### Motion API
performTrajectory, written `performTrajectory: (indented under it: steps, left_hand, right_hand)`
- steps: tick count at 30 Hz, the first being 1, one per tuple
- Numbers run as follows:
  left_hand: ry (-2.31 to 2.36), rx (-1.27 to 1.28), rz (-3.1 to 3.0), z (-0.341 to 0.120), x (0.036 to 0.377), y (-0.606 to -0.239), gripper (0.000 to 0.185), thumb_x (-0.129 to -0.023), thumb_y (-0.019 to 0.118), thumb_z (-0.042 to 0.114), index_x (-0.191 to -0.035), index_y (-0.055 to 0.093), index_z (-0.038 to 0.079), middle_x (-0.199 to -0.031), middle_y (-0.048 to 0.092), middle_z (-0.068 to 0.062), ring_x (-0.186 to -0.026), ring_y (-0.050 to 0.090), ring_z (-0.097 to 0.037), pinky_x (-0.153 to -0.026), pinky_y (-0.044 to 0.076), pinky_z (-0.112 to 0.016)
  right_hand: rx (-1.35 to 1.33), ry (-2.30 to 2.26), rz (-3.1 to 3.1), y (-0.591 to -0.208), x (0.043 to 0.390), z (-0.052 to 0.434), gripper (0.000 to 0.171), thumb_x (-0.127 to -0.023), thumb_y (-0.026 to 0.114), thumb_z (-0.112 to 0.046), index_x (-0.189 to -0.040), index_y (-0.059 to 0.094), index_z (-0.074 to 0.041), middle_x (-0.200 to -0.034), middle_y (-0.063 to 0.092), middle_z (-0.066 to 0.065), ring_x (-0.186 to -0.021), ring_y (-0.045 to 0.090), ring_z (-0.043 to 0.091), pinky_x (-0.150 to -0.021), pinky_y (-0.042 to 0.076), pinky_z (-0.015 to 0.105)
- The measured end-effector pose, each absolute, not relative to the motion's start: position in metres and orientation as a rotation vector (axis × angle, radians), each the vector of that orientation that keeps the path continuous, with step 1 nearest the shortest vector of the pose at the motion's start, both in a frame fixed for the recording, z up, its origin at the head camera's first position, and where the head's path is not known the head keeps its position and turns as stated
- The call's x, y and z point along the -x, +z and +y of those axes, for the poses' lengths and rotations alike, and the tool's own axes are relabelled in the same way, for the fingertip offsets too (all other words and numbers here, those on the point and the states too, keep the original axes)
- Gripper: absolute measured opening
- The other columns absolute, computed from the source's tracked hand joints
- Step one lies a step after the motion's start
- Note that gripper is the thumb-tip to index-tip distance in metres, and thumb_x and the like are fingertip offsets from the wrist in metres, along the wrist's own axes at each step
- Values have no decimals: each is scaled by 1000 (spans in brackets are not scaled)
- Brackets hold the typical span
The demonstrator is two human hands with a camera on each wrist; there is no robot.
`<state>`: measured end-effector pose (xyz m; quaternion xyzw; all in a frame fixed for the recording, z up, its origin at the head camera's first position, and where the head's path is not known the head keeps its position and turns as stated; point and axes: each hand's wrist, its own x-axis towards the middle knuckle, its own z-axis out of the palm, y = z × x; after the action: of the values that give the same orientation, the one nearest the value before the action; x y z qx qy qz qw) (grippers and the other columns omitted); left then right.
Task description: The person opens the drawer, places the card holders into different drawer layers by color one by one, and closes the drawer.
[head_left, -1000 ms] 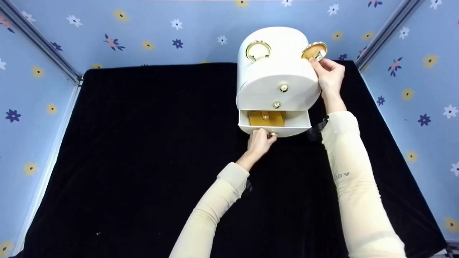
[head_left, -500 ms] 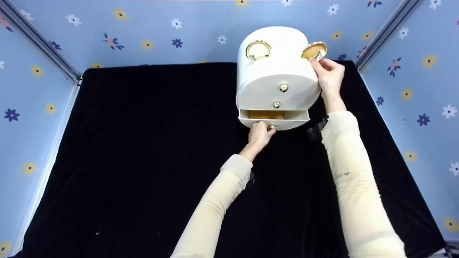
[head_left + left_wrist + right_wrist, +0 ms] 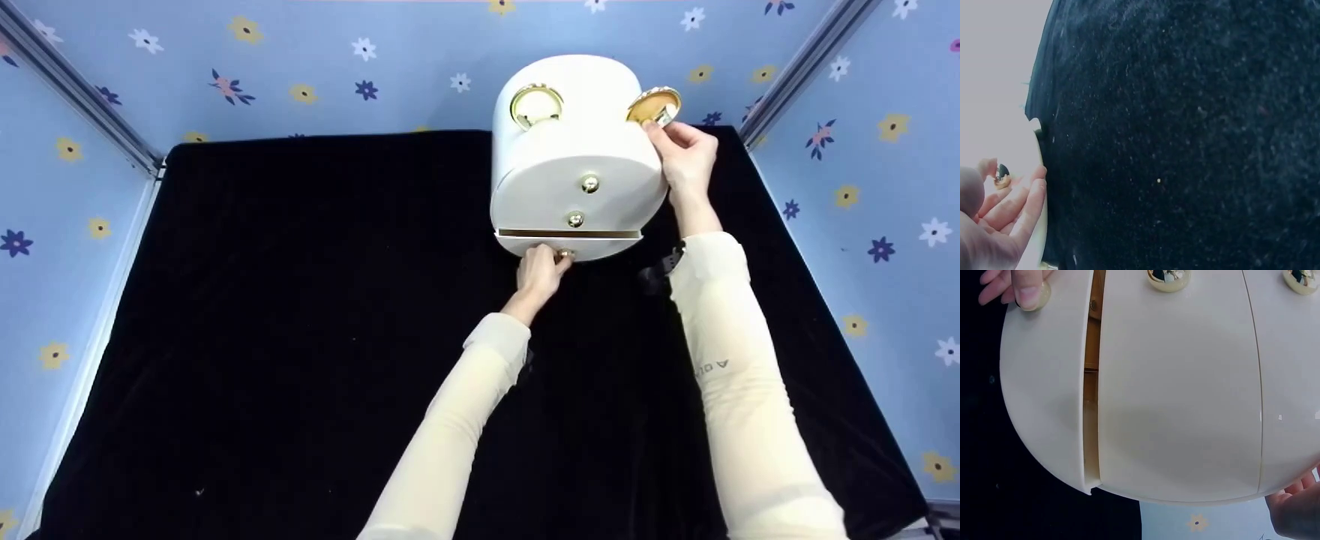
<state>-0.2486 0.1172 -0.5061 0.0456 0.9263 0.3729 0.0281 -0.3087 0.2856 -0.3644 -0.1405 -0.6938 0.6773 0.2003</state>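
Observation:
A white rounded storage box [image 3: 577, 135] with gold knobs and two round gold-rimmed ears stands at the back right of the black cloth. Its bottom drawer [image 3: 517, 244] is out by a narrow gap, and brown content [image 3: 1093, 340] shows through that slit in the right wrist view. My left hand [image 3: 538, 274] pinches the drawer's gold knob [image 3: 1044, 297] between thumb and fingers. Up at the box's right side, my right hand [image 3: 690, 161] grips the base of the right ear [image 3: 655, 105], thumb in front. The box partly hides its fingers in the right wrist view.
Black cloth [image 3: 300, 315] covers the table, stretching left and forward of the box. Blue flowered walls [image 3: 315, 67] rise behind and at both sides, close to the box at the back. Two more gold knobs [image 3: 590, 184] sit above the bottom drawer.
My left hand has pushed the bottom drawer inward, narrowing its opening from wide to a slit and covering the brown item inside. The right hand keeps its place at the ear.

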Motion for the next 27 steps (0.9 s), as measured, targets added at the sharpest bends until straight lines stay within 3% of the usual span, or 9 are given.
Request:
performTrajectory:
  steps: [12,27]
  left_hand:
    - [1115,-85,2841,119,257,-504,29,-84,56,40,-73,64,14,-82,66,-8,-75,62,-26,-62,48,-35]
    - [1103,-33,2832,121,259,-503,32,-84,57,41,-74,64,12,-85,66,-9,-78,62,-27,-63,48,-36]
  right_hand:
    - [401,1889,-1944,-364,309,286,11,-68,76,-13,-76,71,-6,-63,63,-2,-58,56,9,-58,44,19]
    - [427,1838,-2044,-362,309,290,17,-69,76,-19,-80,72,-7,-66,63,-3,-61,56,10,-59,43,20]
